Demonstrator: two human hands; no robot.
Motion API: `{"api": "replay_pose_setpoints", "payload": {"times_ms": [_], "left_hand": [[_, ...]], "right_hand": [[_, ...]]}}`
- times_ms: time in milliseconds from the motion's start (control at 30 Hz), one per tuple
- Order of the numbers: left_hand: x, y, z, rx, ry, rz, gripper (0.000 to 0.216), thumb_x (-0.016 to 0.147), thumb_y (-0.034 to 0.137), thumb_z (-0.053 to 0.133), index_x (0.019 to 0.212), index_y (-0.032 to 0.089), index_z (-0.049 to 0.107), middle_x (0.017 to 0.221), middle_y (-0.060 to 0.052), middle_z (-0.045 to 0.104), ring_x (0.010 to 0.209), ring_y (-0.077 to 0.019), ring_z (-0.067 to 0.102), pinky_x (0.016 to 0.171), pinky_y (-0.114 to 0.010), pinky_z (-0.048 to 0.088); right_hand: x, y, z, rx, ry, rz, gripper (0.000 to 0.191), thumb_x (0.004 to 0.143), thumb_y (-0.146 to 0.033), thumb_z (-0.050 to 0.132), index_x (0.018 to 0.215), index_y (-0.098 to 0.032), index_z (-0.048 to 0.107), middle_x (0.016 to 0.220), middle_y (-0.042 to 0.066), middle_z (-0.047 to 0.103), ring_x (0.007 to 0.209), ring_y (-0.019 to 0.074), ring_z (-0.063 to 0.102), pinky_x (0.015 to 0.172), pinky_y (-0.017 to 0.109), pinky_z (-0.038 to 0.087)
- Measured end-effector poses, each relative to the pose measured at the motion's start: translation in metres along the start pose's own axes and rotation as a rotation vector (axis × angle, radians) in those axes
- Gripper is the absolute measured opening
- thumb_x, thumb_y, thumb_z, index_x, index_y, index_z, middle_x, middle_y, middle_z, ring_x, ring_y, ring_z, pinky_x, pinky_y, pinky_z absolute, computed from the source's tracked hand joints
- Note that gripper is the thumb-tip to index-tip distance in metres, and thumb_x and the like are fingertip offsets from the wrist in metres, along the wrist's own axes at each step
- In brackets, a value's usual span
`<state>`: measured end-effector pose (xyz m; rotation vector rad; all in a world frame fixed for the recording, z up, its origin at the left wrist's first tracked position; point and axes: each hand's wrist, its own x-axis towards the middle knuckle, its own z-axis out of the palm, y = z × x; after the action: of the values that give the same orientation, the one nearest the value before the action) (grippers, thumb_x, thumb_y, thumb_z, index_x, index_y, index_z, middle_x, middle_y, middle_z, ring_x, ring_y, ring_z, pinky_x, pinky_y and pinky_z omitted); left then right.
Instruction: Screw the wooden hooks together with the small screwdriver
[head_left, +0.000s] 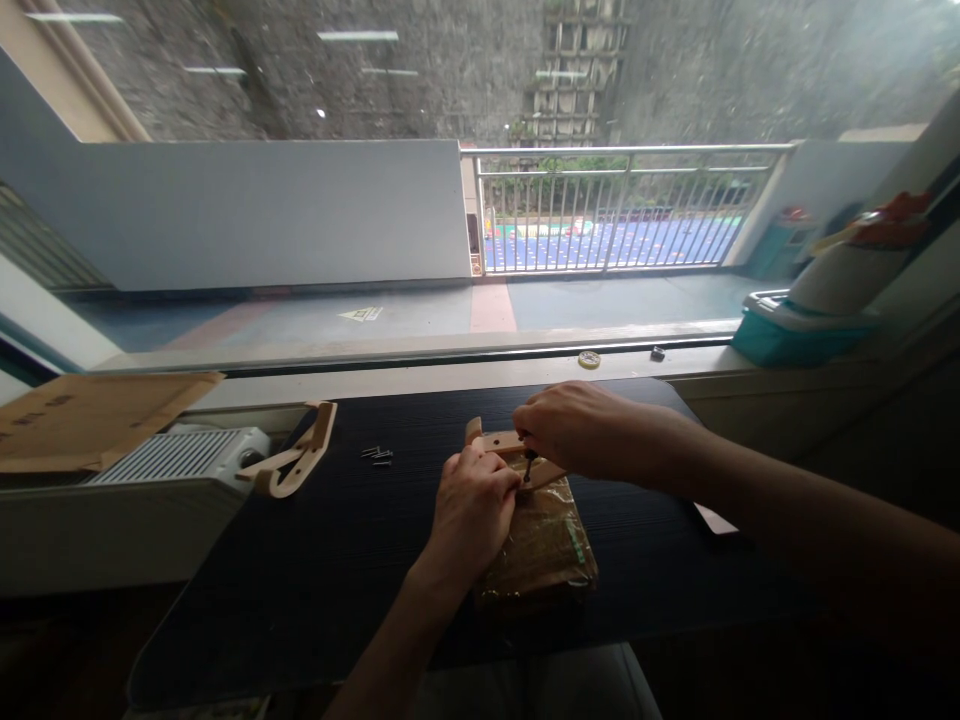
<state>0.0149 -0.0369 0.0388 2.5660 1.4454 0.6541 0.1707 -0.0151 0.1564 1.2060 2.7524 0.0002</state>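
On a dark table (352, 560), my left hand (474, 505) is closed around the near end of a small wooden piece (496, 441). That piece rests on a brown package wrapped in clear plastic (547, 555). Above the piece, my right hand (581, 428) is closed on a dark screwdriver (529, 466) whose tip points down at the wood. Several small dark screws (377, 457) lie on the table to the left of my hands.
A curved wooden part (298, 462) lies at the table's left edge, beside a white ribbed heater (176, 455) and a cardboard sheet (82, 415). A teal-and-white object (806, 320) and a tape roll (589, 359) sit on the window ledge. A pale flat piece (714, 520) lies under my right forearm.
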Motion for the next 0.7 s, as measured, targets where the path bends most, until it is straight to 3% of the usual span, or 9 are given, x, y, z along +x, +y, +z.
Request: {"api": "replay_pose_setpoints", "payload": {"times_ms": [333,500,700], "left_hand": [[0.000,0.000,0.000,-0.005,0.005,0.006,0.018,0.079,0.013,0.057,0.079,0.023,0.071,0.086,-0.005,0.068,0.092,-0.0238,0.053,0.084,-0.043,0.039],[0.000,-0.001,0.001,0.009,0.000,0.008,0.017,0.080,0.015,0.056,0.079,0.023,0.070,0.087,-0.004,0.068,0.095,-0.0248,0.052,0.084,-0.043,0.040],[0.000,-0.002,0.003,0.000,0.008,0.010,0.018,0.079,0.013,0.056,0.080,0.023,0.070,0.087,-0.005,0.068,0.094,-0.0245,0.052,0.085,-0.043,0.039]], "right_hand": [[-0.004,-0.001,-0.008,0.020,-0.019,0.048,0.019,0.088,-0.023,0.047,0.083,-0.014,0.063,0.070,0.005,0.064,0.058,0.0127,0.051,0.050,0.025,0.025],[-0.006,0.000,-0.011,0.030,-0.025,-0.012,0.013,0.082,-0.013,0.051,0.079,-0.016,0.063,0.071,0.003,0.063,0.059,0.0112,0.048,0.051,0.025,0.025],[-0.004,0.002,-0.008,0.028,-0.027,0.005,0.020,0.087,-0.015,0.045,0.079,-0.013,0.063,0.074,0.005,0.064,0.059,0.0111,0.047,0.053,0.025,0.028]]}}
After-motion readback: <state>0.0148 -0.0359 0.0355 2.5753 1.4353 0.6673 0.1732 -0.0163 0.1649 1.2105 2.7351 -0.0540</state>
